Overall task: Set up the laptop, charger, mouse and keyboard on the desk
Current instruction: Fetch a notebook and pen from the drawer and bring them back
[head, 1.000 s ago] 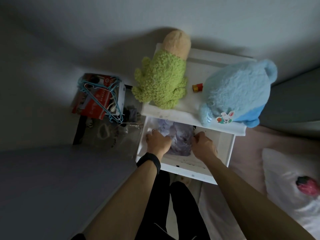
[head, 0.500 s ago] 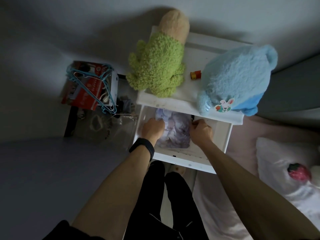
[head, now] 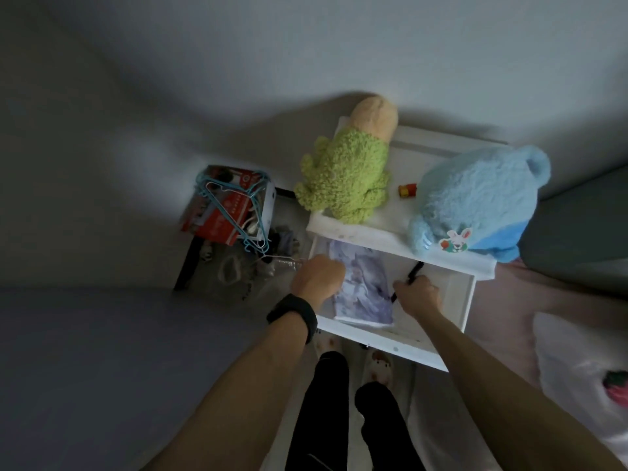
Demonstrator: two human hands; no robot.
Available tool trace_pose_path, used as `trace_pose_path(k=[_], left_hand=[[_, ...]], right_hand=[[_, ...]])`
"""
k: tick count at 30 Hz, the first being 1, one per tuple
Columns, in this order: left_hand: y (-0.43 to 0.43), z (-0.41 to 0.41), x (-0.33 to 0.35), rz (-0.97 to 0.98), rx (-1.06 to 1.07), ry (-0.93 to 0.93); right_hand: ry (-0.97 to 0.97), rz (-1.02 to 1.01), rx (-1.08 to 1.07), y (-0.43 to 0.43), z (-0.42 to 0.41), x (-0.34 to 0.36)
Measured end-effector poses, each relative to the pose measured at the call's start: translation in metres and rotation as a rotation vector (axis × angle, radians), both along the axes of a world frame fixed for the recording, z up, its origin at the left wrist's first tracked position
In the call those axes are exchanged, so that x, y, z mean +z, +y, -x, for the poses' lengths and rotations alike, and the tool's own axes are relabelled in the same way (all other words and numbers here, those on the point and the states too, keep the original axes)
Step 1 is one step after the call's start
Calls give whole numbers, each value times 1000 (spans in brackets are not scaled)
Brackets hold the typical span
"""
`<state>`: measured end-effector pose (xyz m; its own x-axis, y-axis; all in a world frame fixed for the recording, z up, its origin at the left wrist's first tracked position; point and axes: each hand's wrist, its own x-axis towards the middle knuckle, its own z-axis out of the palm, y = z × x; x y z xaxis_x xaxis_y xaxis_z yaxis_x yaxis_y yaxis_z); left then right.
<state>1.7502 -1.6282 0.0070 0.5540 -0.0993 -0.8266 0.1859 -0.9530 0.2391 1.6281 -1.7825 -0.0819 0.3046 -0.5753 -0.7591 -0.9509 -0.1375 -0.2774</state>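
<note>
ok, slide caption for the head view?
Both hands in the open white drawer: right hand gripping a thin black item, left hand on a printed sheet.

A thin black cord (head: 415,271) (too dim to tell if it is the charger's) slants up over the open drawer (head: 466,300), pinched in the right grip (head: 419,295)

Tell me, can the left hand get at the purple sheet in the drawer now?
Probably yes. The drawer stands open, the sheet lies uncovered in it, and the left hand is at its left edge. The right hand, holding a black cord, is beside the sheet's right edge and blocks nothing.
</note>
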Motion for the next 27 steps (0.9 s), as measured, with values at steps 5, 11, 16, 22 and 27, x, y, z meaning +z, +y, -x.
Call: trace_pose_path(k=[5, 11, 16, 22, 27], left_hand=[[7, 18, 59, -5, -96, 12], [57, 41, 103, 131, 97, -16], [105, 64, 128, 108, 41, -169], [140, 109, 135, 67, 103, -390], [152, 133, 130, 6, 124, -403]], right_hand=[[-76, -347, -283, -8, 46, 45], [-210, -443, -469, 8, 89, 93], [-258, -520, -432, 49, 115, 108], [-102, -615, -539, 99, 127, 98], [-136, -654, -757, 100, 119, 92]])
